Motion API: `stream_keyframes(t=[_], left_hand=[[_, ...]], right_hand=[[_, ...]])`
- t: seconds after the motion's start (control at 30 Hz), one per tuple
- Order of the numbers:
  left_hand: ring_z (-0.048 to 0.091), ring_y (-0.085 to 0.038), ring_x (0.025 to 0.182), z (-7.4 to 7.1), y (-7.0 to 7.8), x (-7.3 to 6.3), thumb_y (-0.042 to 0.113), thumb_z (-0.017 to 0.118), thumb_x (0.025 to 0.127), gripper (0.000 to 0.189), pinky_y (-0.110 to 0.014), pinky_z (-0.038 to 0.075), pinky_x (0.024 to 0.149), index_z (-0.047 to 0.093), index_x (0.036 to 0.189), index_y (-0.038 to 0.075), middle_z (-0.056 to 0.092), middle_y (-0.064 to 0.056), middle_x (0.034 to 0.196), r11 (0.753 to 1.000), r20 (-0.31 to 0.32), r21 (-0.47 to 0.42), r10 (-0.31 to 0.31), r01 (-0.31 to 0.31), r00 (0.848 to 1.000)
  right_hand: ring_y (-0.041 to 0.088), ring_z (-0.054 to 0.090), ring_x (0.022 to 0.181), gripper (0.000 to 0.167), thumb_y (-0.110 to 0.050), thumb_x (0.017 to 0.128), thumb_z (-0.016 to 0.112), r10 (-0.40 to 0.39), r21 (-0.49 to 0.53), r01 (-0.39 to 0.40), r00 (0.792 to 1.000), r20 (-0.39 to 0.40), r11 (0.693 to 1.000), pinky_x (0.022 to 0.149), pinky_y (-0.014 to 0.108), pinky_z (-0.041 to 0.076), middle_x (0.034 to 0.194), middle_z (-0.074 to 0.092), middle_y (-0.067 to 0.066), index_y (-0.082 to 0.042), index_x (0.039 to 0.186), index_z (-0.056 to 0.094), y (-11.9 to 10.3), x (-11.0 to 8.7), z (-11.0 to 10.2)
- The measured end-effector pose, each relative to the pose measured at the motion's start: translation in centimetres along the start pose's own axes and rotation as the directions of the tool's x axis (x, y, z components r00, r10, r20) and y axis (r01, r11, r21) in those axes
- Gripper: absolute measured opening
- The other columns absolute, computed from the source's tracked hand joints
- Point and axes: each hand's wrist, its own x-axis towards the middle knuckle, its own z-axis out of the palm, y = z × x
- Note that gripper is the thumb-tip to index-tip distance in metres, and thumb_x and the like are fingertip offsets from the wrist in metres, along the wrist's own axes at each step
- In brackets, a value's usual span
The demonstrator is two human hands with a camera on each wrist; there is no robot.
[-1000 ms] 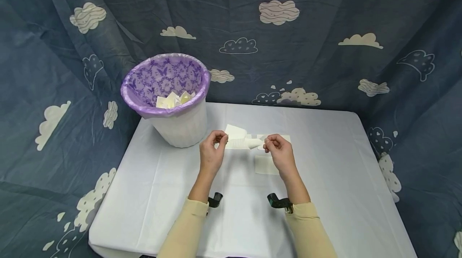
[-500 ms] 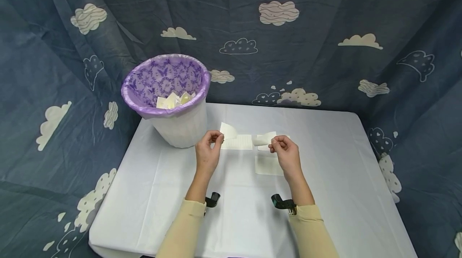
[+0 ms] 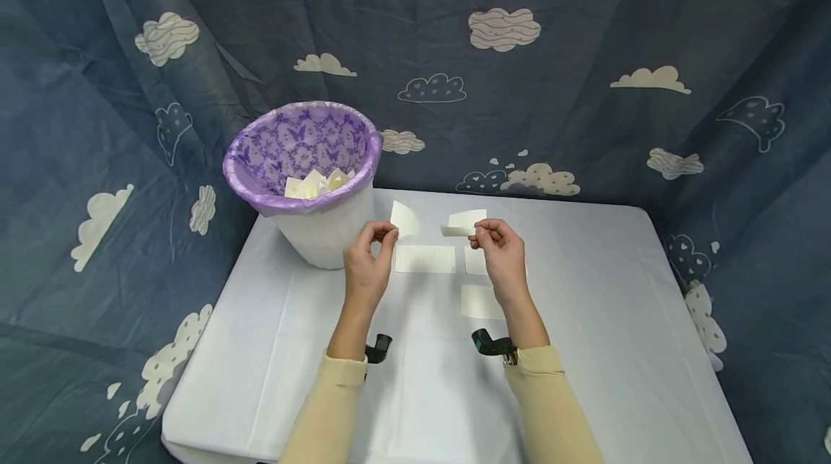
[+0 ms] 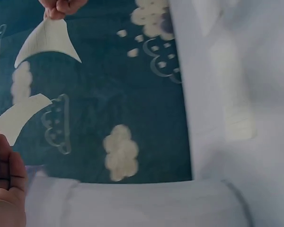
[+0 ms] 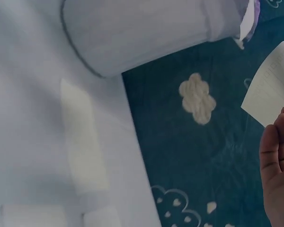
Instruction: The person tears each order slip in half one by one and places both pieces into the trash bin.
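Observation:
My left hand [image 3: 368, 262] pinches a small cream piece of paper [image 3: 405, 219] between thumb and fingers, its free corner standing up. A second cream piece of paper [image 3: 466, 221], curled at its lower edge, is pinched by my right hand [image 3: 503, 255]. Both pieces are held above the table, with a gap between them. In the left wrist view the left hand's paper [image 4: 21, 116] bends upward and the right hand's piece [image 4: 49, 42] hangs curved from the fingertips. The right wrist view shows faint lines on the left of the right hand's paper [image 5: 272, 85].
A white bin [image 3: 324, 233] with a purple butterfly-print liner [image 3: 301, 132] stands at the table's back left, holding several cream paper pieces [image 3: 314, 183]. On the white table [image 3: 584, 348] lie a lined paper strip [image 3: 425, 259] and two other pieces, one nearest the front [image 3: 482, 301].
The paper between my hands, joined or overlapping a second ago, is now two separate pieces. My hands have drawn apart and then risen towards the back, each keeping its piece.

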Motion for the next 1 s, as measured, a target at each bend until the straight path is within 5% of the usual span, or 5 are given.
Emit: stream_keyframes(t=[0.27,0.7,1.0], left_hand=[[0.070,-0.028,0.079,-1.9,1.9,2.7,0.008,0.074,0.099,0.010,-0.026,0.055,0.077,0.072,0.097,-0.002,0.076,-0.015,0.088,0.991,-0.125,0.019,0.132,-0.131,0.983],[0.065,-0.017,0.083,-5.4,2.3,5.9,0.009,0.074,0.099,0.015,-0.016,0.051,0.081,0.072,0.098,-0.006,0.076,-0.019,0.090,0.993,-0.328,0.021,0.113,-0.112,0.938],[0.067,-0.031,0.092,-7.4,1.4,6.6,0.017,0.072,0.103,0.020,-0.019,0.050,0.081,0.073,0.102,-0.004,0.075,-0.020,0.096,0.982,-0.396,0.178,0.123,-0.055,0.910]], right_hand=[[0.007,0.068,0.085,0.014,-0.006,0.107,0.061,-0.154,0.136,0.149,0.988,0.027,0.979,0.082,0.018,0.059,0.092,0.066,-0.003,0.005,0.115,0.065,-3.5,1.7,3.8],[0.011,0.069,0.085,0.011,-0.002,0.105,0.063,-0.288,0.214,0.256,0.949,0.131,0.943,0.079,0.020,0.060,0.091,0.068,-0.001,0.005,0.111,0.067,-8.5,3.3,10.6],[0.009,0.069,0.085,0.011,-0.005,0.105,0.063,-0.325,0.156,0.295,0.918,0.227,0.943,0.082,0.027,0.060,0.098,0.071,0.008,0.001,0.111,0.070,-10.5,3.6,15.2]])
